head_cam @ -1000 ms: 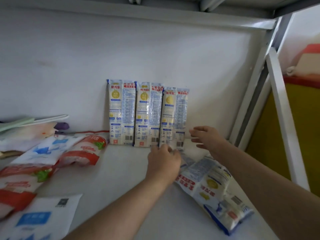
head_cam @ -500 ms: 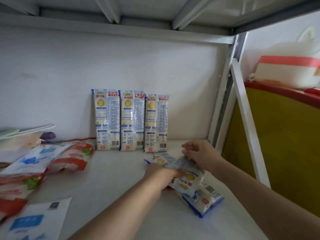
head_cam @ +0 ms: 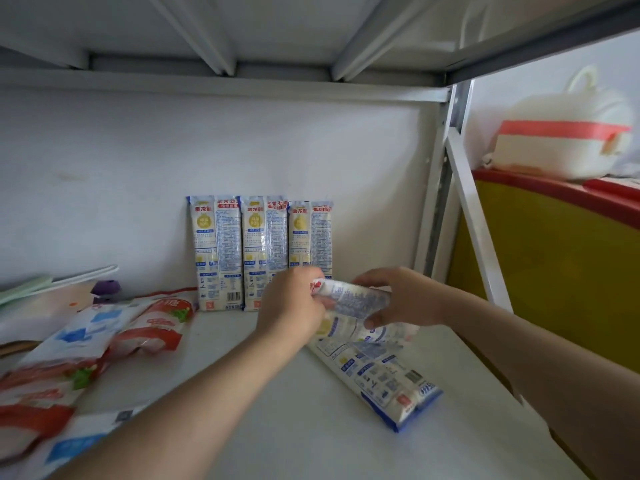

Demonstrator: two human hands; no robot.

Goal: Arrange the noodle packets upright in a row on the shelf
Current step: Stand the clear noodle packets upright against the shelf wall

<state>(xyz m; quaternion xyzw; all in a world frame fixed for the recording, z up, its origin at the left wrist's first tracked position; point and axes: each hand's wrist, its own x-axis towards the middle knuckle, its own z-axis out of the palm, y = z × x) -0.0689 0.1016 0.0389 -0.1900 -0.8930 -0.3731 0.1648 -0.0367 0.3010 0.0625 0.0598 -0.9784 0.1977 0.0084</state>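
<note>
Three blue-and-white noodle packets [head_cam: 263, 251] stand upright side by side against the back wall of the white shelf [head_cam: 277, 427]. Just in front of the rightmost one, both hands hold a fourth noodle packet [head_cam: 356, 297] lifted off the shelf and tilted. My left hand [head_cam: 294, 306] grips its left end, my right hand [head_cam: 398, 296] wraps its right part. Below them another noodle packet [head_cam: 384, 372] lies flat on the shelf, pointing towards the front right.
Red-and-white bags [head_cam: 152, 323] and blue-and-white bags [head_cam: 62, 344] lie flat at the shelf's left. A purple object [head_cam: 105, 289] sits by the wall. The shelf's white metal upright [head_cam: 450, 174] and brace stand at the right, with a yellow-and-red bin [head_cam: 554, 258] beyond.
Both hands have picked one packet off the flat pile and raised it in front of the standing row. The view has tilted upward, showing the shelf above.
</note>
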